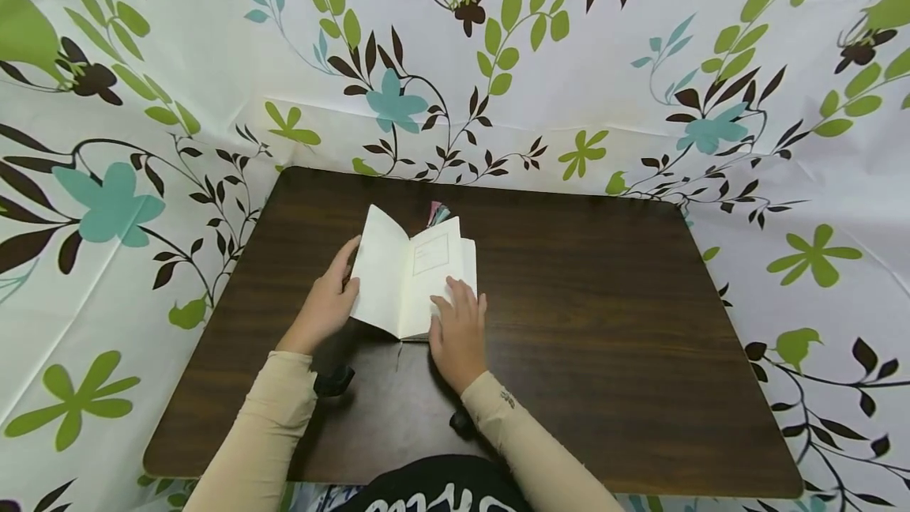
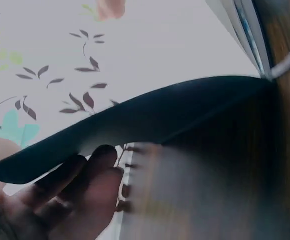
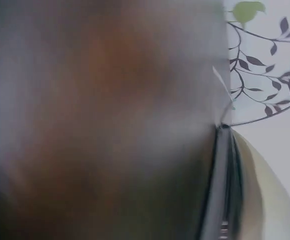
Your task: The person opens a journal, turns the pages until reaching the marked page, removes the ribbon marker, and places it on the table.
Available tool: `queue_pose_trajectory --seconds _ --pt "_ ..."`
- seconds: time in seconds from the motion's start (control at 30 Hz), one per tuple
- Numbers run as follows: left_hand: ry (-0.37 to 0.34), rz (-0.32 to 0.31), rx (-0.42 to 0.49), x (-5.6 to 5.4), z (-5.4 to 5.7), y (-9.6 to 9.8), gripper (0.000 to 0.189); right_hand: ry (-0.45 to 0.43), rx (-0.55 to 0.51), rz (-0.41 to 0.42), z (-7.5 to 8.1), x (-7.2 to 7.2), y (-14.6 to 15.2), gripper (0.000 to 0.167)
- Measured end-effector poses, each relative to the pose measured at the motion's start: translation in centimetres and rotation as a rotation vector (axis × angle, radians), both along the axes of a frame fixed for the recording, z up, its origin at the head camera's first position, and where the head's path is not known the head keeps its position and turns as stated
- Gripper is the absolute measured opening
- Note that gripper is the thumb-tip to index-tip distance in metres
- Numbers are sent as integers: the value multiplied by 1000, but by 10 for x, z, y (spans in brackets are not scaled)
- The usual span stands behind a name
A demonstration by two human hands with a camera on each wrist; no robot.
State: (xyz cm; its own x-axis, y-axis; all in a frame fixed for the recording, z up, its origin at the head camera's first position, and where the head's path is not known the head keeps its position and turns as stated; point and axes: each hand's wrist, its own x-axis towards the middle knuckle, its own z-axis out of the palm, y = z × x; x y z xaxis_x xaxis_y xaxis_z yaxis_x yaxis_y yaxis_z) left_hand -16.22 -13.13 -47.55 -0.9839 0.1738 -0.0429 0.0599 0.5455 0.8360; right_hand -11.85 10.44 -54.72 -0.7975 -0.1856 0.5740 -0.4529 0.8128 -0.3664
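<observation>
A small notebook (image 1: 415, 291) lies open on the dark wooden table, its left half raised at a slant. The right page carries a printed rectangle, and the left page looks blank. My left hand (image 1: 327, 303) holds the outer edge of the raised left side. In the left wrist view, fingers of that hand (image 2: 92, 195) lie behind the dark cover (image 2: 135, 117). My right hand (image 1: 460, 342) rests on the lower part of the right page, fingers spread and slightly bent. The right wrist view is mostly blurred; the notebook's edge (image 3: 222, 185) shows there.
A multicoloured tassel (image 1: 438, 213) sticks out past the notebook's top edge. A thin ribbon (image 1: 399, 354) hangs at its bottom. The brown table (image 1: 604, 338) extends to both sides, with a leaf-and-flower patterned sheet (image 1: 462, 62) behind and around it.
</observation>
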Motion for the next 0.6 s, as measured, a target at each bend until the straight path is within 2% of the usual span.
queue_pose_trajectory --seconds 0.1,0.17,0.33,0.47,0.6 --pt "9 44 -44 2 -5 -4 40 -31 -271 -27 -6 4 4 36" --pt "19 71 -58 3 -8 -3 35 -82 -430 -7 -9 7 3 44" --pt "27 118 5 8 -16 2 38 -283 -714 64 -5 14 -4 68" --pt "29 130 55 11 -19 5 48 -407 -785 91 -1 16 -10 77" --pt "35 122 95 12 -18 7 53 -476 -707 169 -4 15 -14 74"
